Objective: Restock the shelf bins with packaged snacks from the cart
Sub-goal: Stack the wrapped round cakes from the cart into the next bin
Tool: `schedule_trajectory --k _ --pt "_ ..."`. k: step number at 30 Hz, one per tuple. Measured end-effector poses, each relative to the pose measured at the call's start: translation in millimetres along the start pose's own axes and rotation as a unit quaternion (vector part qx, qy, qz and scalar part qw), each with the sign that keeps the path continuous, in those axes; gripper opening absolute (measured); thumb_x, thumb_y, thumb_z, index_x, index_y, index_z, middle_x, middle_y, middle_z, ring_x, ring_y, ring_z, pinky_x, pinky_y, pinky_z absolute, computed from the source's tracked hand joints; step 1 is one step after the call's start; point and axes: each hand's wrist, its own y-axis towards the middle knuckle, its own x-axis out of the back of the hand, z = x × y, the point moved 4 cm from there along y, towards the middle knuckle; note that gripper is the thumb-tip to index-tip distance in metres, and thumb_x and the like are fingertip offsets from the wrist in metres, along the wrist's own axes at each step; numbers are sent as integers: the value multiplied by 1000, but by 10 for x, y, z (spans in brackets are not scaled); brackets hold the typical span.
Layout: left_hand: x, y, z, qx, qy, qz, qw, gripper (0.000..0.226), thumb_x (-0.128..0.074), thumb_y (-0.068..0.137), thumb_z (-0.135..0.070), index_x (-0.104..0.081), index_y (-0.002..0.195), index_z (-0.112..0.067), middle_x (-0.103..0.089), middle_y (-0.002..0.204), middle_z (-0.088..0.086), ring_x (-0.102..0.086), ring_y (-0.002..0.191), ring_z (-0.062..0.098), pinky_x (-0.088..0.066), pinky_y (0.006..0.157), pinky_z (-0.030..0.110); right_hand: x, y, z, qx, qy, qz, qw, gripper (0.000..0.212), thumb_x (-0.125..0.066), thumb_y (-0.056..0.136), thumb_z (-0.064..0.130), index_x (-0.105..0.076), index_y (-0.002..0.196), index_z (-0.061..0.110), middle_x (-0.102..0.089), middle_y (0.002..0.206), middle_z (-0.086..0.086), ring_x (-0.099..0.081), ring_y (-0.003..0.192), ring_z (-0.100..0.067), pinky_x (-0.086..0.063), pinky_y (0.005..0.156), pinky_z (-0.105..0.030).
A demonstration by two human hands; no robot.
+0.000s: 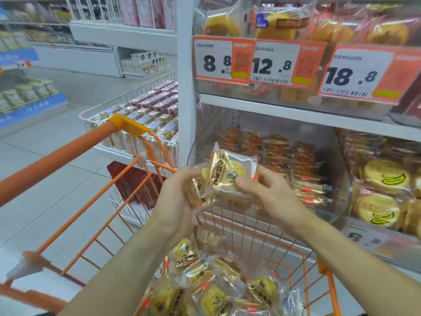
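Shelf price tags: 8.8, 12.8, 18.8.

Orange price tags (8.8, 12.8, 18.8) above banana-print cakes

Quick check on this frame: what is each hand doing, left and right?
Left hand: gripping a stack of snack packets above the cart.
Right hand: pinching the front pastry packet, thumb on its face.

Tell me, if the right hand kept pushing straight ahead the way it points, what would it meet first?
Probably the clear shelf bin behind the held pastry packet, and the wrapped snacks stacked inside; depth is hard to judge from one view.
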Motion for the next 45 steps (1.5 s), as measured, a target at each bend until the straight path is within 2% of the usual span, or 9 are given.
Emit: schedule_trajectory --k 6,9,14,19,27,33,38,42,45 --pt "14 120 99 21 158 -9 987 27 -52 99 -32 -49 95 -5 -47 146 17 -67 98 29 -54 51 17 -176 -30 -62 -27 8 105 994 53 -58 95 45 -43 141 23 -68 129 2 -65 118 -20 -48 107 -40" --pt "44 86 213 94 257 36 961 114 -75 69 -68 -13 151 -19 -46 147 1 -70 106 23 -61 80 47 -171 -28 -148 -76 -7 137 988 90 -61 84 61 -22 155 22 -58 143 -1 -62 124 -25 -45 108 -54" --pt "77 120 21 60 339 109 933 59 -72 77 -59 -59 119 -19 -68 85 14 -68 79 24 -57 84 58 -47 -51 50 24 -156 137 978 77 -83 78 39 -38 139 27 -64 123 11 -66 110 -7 -55 96 -34" --pt "-33 144 46 25 321 146 936 46 -58 87 -55 -68 118 -23 -72 100 18 -69 81 36 -58 74 51 101 20 113 80 -195 125 970 91 -94 65 23 -45 142 26 -65 127 8 -66 114 -9 -53 97 -27" --pt "120 310 107 -33 233 61 970 55 -76 72 -39 -58 123 -28 -73 114 0 -71 102 17 -56 83 32 97 158 -116 -1 75 84 994 70 -85 76 10 -51 137 16 -69 127 -8 -66 117 -26 -55 96 -40" --pt "61 348 51 -125 423 54 896 47 -55 82 -65 -49 122 -41 -64 112 -22 -60 101 -12 -47 86 15 24 191 7 81 -9 65 994 69 -81 72 8 -51 134 2 -72 116 2 -69 109 -16 -53 88 -25" --pt "110 558 89 -158 616 57 770 87 -6 89 -76 -27 153 -21 -33 153 0 -29 142 13 -25 118 39 251 308 99 113 -91 -53 988 65 -90 63 24 -64 122 15 -74 110 3 -71 101 -8 -54 81 -18" --pt "205 621 337 -93 803 75 585 81 -15 96 -67 -11 157 -14 -10 163 13 1 152 28 2 123 49 396 717 -44 14 -70 -156 985 42 -92 65 28 -70 97 11 -74 85 7 -69 70 -2 -50 58 -12" --pt "214 626 419 -89 823 76 556 80 -26 98 -62 -3 157 -12 -1 164 15 9 151 32 12 119 50 466 1226 -206 -64 -92 -221 969 59 -91 64 45 -69 105 8 -71 91 3 -62 70 -4 -46 55 -14"
